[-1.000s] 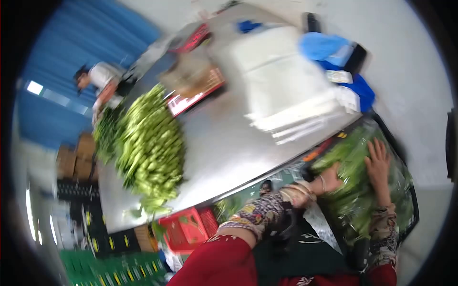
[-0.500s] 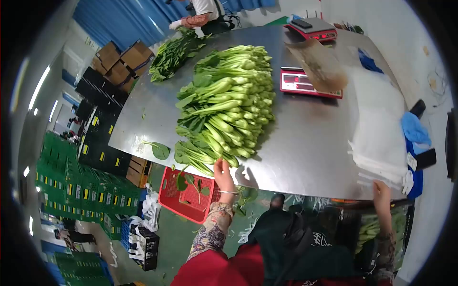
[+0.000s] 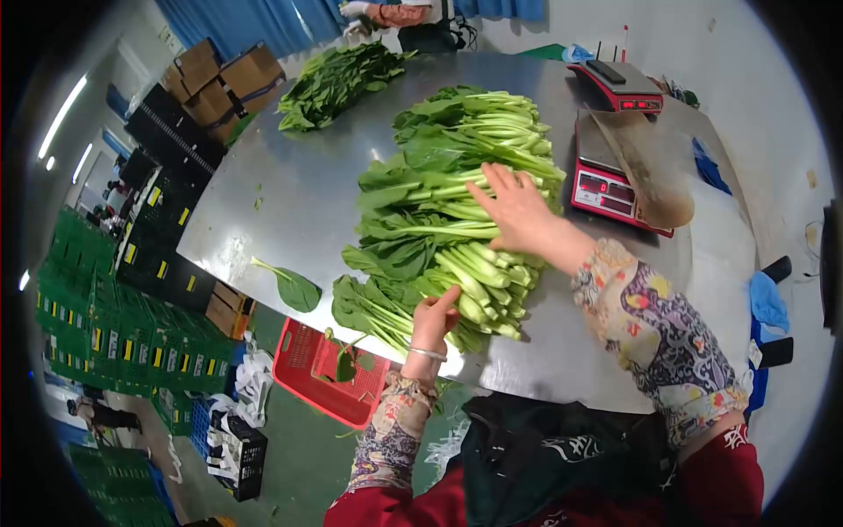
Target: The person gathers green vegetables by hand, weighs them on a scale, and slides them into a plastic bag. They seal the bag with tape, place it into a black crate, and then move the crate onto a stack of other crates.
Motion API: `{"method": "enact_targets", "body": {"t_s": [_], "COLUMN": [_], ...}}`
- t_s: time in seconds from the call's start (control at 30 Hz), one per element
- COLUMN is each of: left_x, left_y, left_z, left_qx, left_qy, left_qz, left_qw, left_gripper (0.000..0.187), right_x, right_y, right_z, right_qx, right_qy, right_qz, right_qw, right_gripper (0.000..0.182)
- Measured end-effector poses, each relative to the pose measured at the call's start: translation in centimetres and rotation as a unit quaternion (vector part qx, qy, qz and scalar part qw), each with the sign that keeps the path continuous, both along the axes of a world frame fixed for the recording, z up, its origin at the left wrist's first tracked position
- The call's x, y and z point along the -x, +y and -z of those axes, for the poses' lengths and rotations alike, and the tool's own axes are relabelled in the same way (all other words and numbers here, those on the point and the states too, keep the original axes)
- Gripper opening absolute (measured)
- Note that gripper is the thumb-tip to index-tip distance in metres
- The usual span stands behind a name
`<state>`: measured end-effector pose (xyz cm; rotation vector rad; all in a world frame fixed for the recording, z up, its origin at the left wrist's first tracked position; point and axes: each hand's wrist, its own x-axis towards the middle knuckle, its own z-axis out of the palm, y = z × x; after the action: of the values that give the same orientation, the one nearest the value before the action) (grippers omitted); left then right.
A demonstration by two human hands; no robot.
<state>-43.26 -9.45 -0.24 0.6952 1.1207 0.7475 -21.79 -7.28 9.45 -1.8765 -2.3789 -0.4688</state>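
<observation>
Head view: Right hand (image 3: 524, 213), fingers spread, presses on leafy greens (image 3: 457, 211) heaped across a metal table (image 3: 303, 189), left hand's (image 3: 432, 329) fingers curled narrowly at the heap's near edge

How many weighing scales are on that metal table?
2. One scale sits right of the greens, partly covered by a brown sheet; the other scale stands just beyond it, holding a dark object.

A wide lane of steel tabletop (image 3: 281, 202) runs left of the leafy greens pile (image 3: 479, 263), 1 loose leaf (image 3: 299, 290) lying in it. Right side's tighter: the right forearm (image 3: 667, 329) cuts across, 2 red digital scales (image 3: 606, 189) stand beyond.
</observation>
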Motion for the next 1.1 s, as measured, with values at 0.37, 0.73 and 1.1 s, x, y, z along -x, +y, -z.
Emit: {"method": "enact_targets", "body": {"t_s": [0.37, 0.73, 1.1], "left_x": [-3.2, -5.0, -15.0], "left_y": [0.3, -1.3, -0.1], "left_z": [-2.7, -3.3, -13.1], "left_qx": [0.033, -0.084, -0.396], "left_qy": [-0.218, -0.255, -0.064], "left_qz": [-0.009, -0.069, -0.043], "left_qw": [0.975, 0.961, 0.915], "left_gripper": [0.03, 0.04, 0.026], "right_x": [3.3, 2.5, -7.9], "right_y": [1.3, -0.7, -5.1], "right_z": [-3.4, -4.1, -7.3], "right_qx": [0.163, 0.298, 0.092], "right_qy": [0.064, 0.347, 0.689], "right_qz": [0.043, 0.045, -0.057], "right_qw": [0.984, 0.888, 0.717], "right_gripper": [0.081, 0.082, 0.068]}}
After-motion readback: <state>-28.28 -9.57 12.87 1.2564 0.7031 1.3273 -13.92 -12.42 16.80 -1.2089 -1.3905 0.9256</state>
